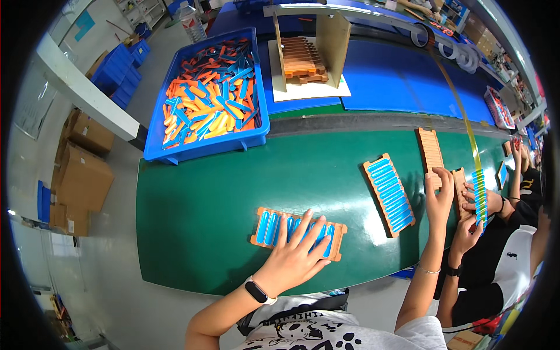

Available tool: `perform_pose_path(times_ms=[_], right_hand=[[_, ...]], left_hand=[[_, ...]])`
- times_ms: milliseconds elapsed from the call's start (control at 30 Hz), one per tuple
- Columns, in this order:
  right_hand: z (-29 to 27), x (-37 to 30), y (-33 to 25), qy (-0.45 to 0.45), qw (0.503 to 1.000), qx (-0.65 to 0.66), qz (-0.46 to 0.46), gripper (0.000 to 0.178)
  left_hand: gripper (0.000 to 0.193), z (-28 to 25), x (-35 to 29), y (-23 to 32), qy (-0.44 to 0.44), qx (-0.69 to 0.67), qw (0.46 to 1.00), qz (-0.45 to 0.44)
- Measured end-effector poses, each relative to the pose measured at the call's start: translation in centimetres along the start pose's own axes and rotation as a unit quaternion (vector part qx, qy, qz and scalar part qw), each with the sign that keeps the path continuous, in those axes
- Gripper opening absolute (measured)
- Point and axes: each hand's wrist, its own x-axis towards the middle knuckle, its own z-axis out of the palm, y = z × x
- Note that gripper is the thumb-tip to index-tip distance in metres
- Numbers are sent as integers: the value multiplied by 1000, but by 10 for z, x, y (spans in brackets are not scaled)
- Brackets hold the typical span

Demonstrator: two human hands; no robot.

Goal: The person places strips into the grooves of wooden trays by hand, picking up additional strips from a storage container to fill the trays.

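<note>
My left hand (294,256) lies with fingers spread over an orange-brown slotted tray (336,252) near the front edge of the table. Blue strip-shaped pieces (265,228) lie side by side in its slots; the hand covers some of them. At the right, my right hand (440,195) has its fingers curled at the near end of another slotted tray (430,149), whose visible slots hold no blue pieces. Between my hands, a third tray (389,195) lies tilted on the table, filled with a row of blue pieces.
A blue bin (204,149) heaped with orange, blue and yellow pieces stands at the back left. Behind the table, slotted trays (303,58) are stacked in a wooden holder (332,46). At right, a co-worker's hands (466,233) handle a tray and a row of blue pieces (479,195).
</note>
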Motion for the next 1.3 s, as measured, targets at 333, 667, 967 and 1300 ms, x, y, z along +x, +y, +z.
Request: perform_pose_path(times_ms=[333, 667, 967, 1300], right_hand=[[6, 1, -15, -20, 996, -55, -61, 22], [12, -3, -17, -46, 997, -49, -42, 24], [21, 26, 31, -22, 982, -182, 55, 61], [18, 30, 66, -64, 991, -22, 117, 80]], left_hand=[[46, -6, 8, -12, -27, -33, 997, 58], [55, -11, 7, -29, -72, -69, 993, 58], [71, -18, 8, -29, -102, -35, 991, 80], [82, -3, 14, -25, -43, -41, 996, 58]])
